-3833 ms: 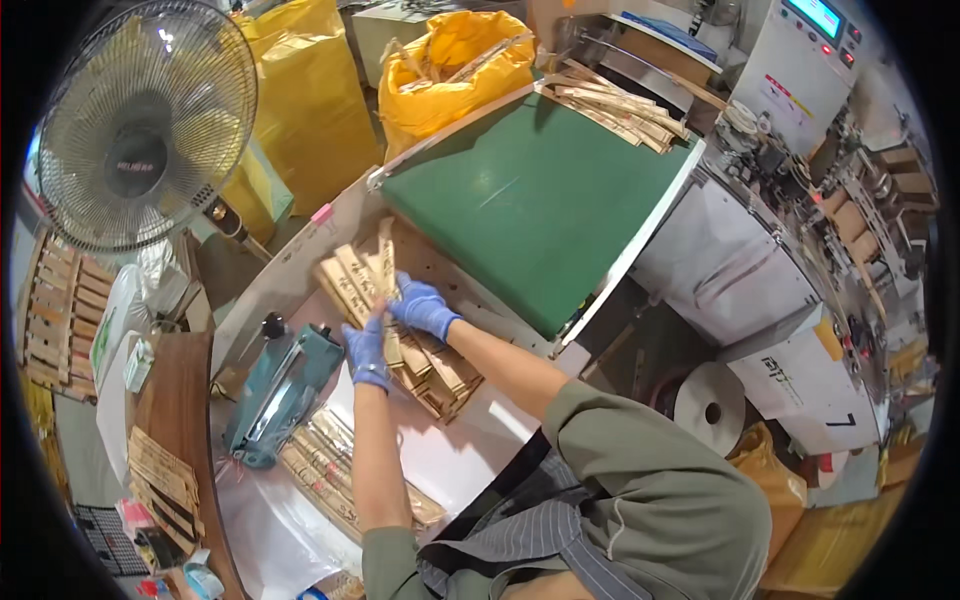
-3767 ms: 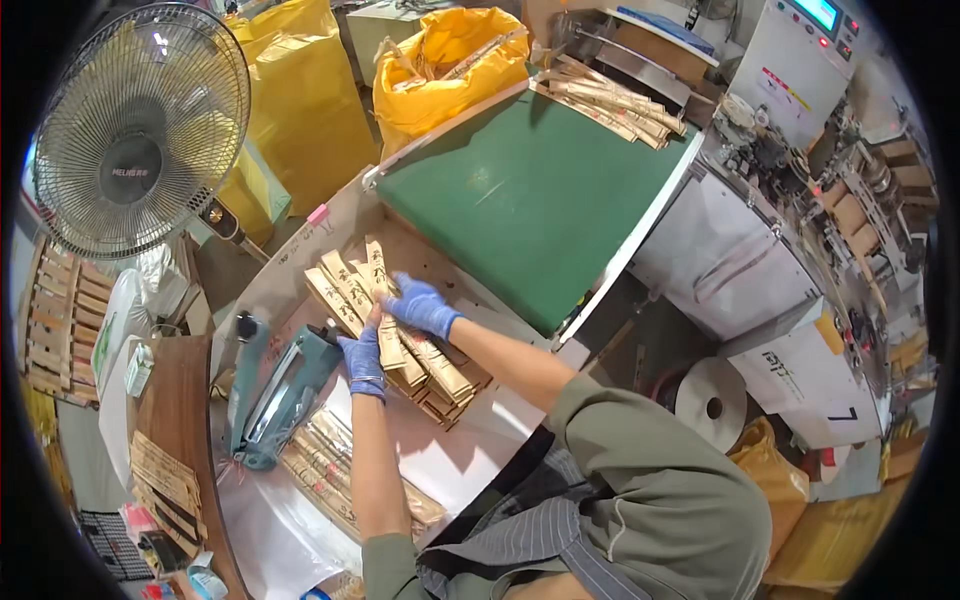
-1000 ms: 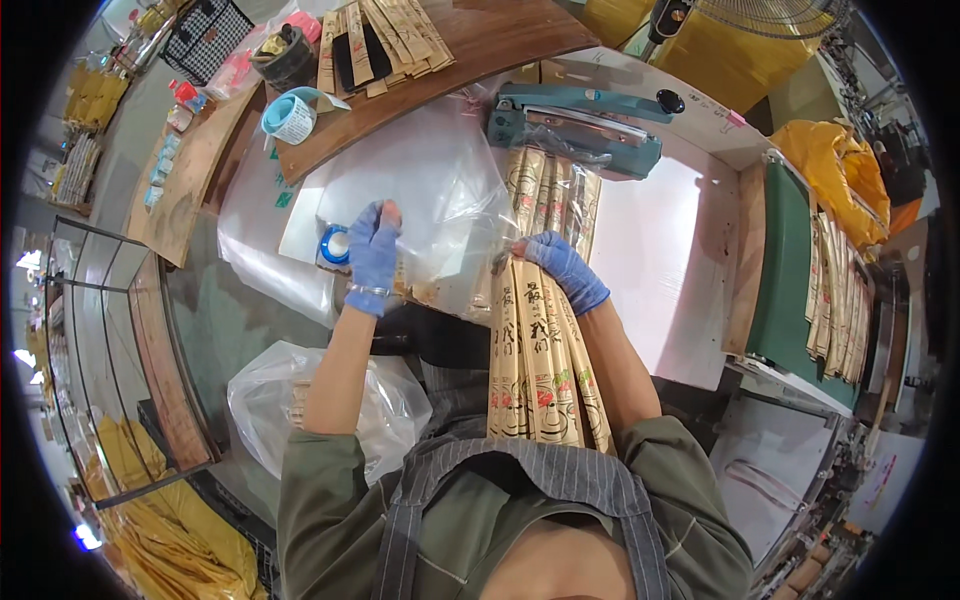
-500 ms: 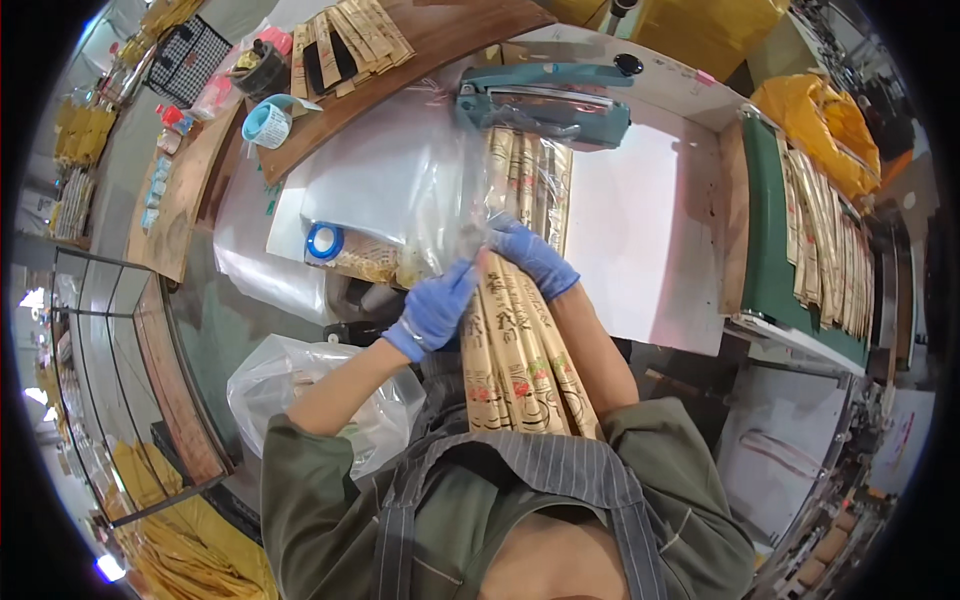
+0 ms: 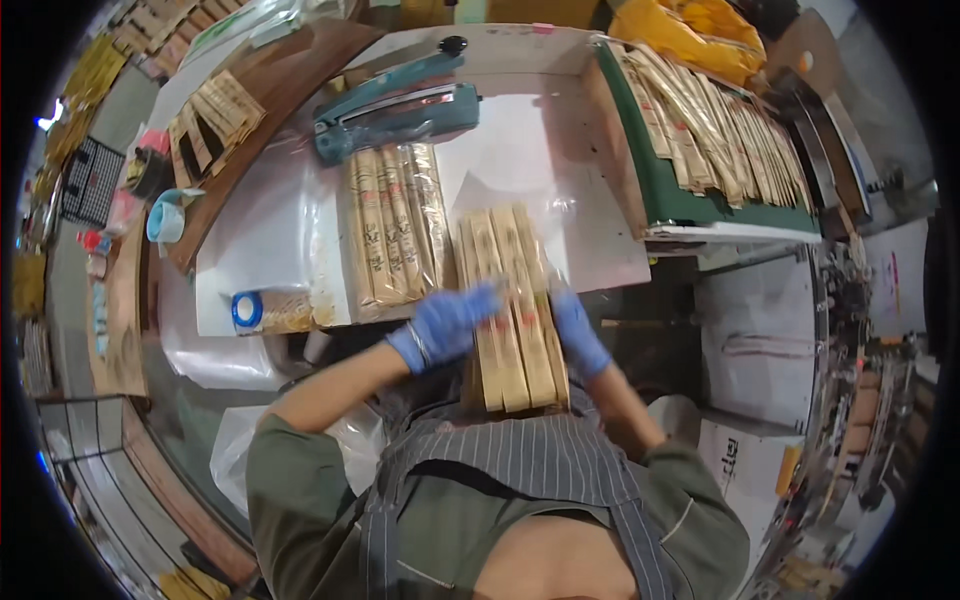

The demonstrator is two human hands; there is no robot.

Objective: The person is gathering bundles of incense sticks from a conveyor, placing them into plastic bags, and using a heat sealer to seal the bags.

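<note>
A bundle of long tan paper packets (image 5: 524, 340) stands between my two blue-gloved hands, its lower end against my striped apron and its upper end over the table edge. My left hand (image 5: 450, 322) closes on the bundle's left side, fingers reaching across its top face. Along the right side, my right hand (image 5: 580, 332) presses against it; both hands are slightly blurred. Left of the bundle, several similar packets in a clear plastic bag (image 5: 398, 225) lie on the white table. Behind that bag rests a teal hand-lever heat sealer (image 5: 398, 108).
On the left are clear plastic sheets (image 5: 262, 215), a blue-capped roll (image 5: 248, 310), a tape roll (image 5: 170, 215) and loose packets (image 5: 218, 118) on a brown board (image 5: 290, 95). A green stand (image 5: 640, 130) holds rows of packets (image 5: 715, 130) at the right. A white plastic bag (image 5: 235, 450) hangs low left.
The view has swung right, so the table things appear further left. My hands have left the clear plastic near the bagged packets and moved apart, now gripping the loose bundle from both sides.
</note>
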